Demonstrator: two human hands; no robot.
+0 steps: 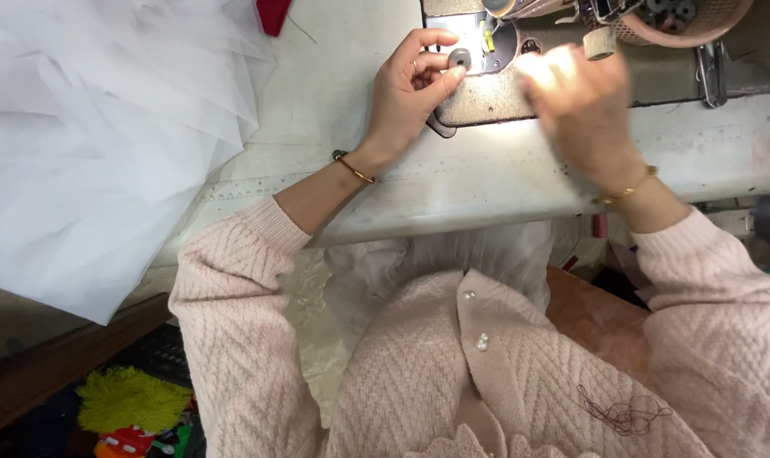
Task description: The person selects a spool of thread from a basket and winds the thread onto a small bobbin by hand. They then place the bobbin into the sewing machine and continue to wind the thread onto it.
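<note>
1. I see my left hand (pixel 410 85) on the sewing machine bed (pixel 487 97), its fingers curled, pinching a small round metal bobbin (pixel 459 58) between thumb and fingertips.
2. The bobbin sits right at the tips of that hand, over the shiny needle plate (pixel 478 42), which lies just beyond my left fingertips.
3. My right hand (pixel 584 102) is just to the right of the left one, above the same machine bed. It is blurred, so I cannot tell whether it is open or closed, or whether it holds anything.
4. Each wrist carries a thin gold bangle: one on the left (pixel 355 170), one on the right (pixel 627 191).
5. Far to the left of my left hand, a large heap of white tulle (pixel 88 144) spreads across the white table (pixel 334 93).
6. Beyond my right hand, at the top edge, stands a pinkish basket (pixel 699 25), and near it a small cream spool (pixel 599 42).
7. Below both hands, close to my body, more sheer white fabric (pixel 453 254) hangs off the table edge over my pink knitted cardigan (pixel 487 373).
8. A tangle of dark red thread (pixel 627 414) lies on the cardigan below my right arm.
</note>
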